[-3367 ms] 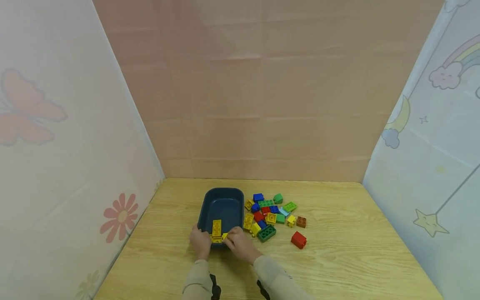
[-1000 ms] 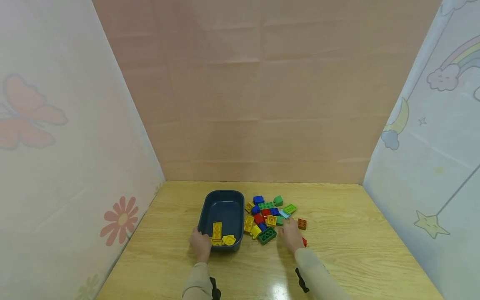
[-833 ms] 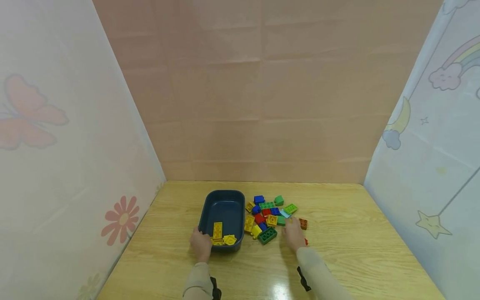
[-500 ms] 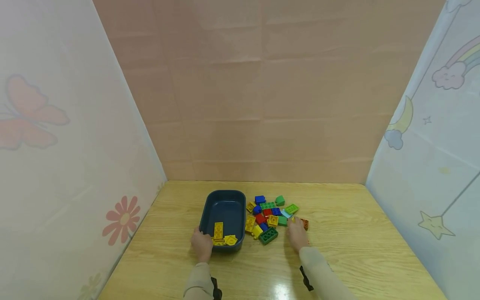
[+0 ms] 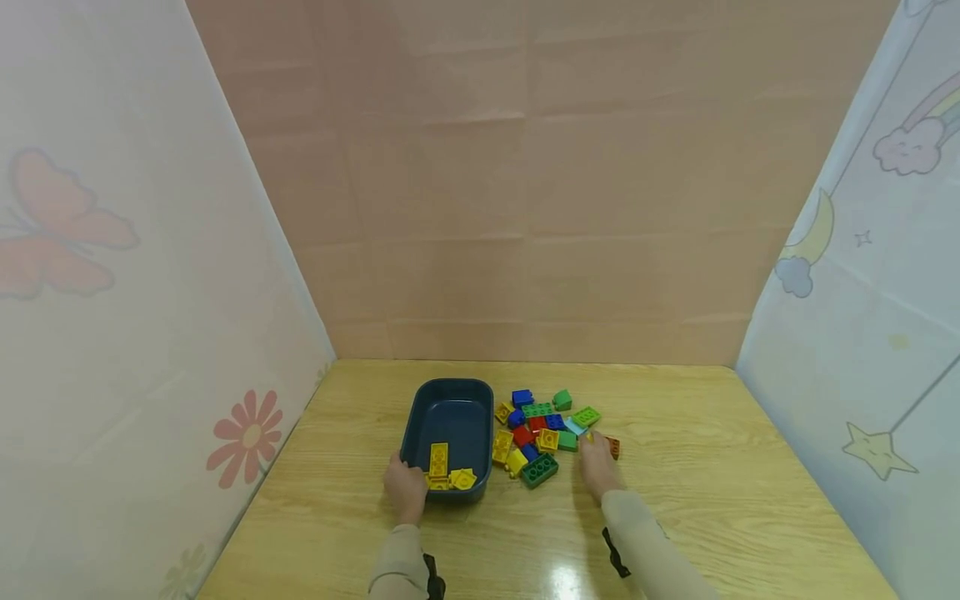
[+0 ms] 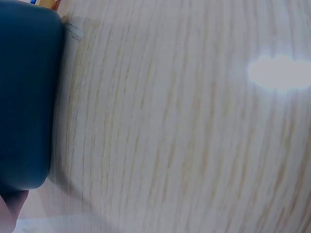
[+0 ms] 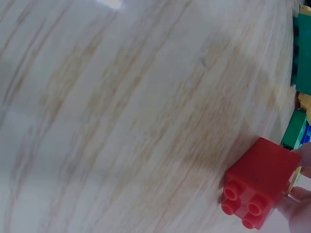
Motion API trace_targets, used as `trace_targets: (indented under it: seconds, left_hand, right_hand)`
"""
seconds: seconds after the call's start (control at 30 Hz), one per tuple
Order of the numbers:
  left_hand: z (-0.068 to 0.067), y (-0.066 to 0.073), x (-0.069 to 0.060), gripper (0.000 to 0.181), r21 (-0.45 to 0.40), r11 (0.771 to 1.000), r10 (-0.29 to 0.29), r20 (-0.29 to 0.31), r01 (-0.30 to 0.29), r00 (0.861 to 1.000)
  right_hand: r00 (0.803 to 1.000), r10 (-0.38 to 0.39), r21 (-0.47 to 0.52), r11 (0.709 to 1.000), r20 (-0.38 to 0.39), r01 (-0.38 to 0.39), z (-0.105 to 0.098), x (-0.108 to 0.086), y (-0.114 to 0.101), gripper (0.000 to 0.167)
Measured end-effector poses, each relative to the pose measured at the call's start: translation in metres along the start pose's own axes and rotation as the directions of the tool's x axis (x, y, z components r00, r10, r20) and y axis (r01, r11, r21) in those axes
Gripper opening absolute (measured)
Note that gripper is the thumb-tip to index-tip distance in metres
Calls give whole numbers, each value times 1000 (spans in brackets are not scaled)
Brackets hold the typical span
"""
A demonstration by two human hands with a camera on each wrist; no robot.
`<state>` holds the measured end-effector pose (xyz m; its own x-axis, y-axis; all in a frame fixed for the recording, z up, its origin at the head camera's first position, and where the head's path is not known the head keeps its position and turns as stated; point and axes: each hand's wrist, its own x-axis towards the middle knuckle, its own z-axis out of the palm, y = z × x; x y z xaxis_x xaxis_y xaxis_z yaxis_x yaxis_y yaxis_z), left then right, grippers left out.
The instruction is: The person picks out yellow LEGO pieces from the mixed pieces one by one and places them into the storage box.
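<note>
My left hand [image 5: 406, 490] grips the near left corner of the dark blue tray [image 5: 410, 423], which holds several yellow bricks [image 5: 438, 460] at its near end. The left wrist view shows the tray's outer wall [image 6: 26, 97] and part of that hand [image 6: 7, 213]. At the right side of the brick pile, my right hand [image 5: 598, 468] pinches a small yellow brick [image 5: 590, 437], mostly covered by the fingers. In the right wrist view a red brick [image 7: 262, 167] stands in front of those fingers [image 7: 295, 206]; the hand hides it from the head view.
Loose bricks lie right of the tray, among them a dark green brick [image 5: 540, 471], a lime brick [image 5: 586, 417] and a blue brick [image 5: 522, 398]. A brown brick [image 5: 614, 447] is just right of my right hand. Printed side walls and a plain back wall surround the wooden table [image 5: 720, 483].
My right hand has left the tray's near end for the pile's right side, where it now pinches a yellow brick. A yellow piece it was touching lies in the tray. My left hand keeps its grip.
</note>
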<state>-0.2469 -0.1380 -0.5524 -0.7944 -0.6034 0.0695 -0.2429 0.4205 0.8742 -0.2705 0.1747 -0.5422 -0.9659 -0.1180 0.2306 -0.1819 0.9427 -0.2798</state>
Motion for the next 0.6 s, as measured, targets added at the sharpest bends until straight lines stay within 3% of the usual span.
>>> trace_targets:
  seconds: [0.6]
  left_hand:
    - [0,-2,1,42,-28,1000,4,4,-3,1000]
  right_hand:
    - [1000,-7,70,998,25,6,-8,-2,0,17]
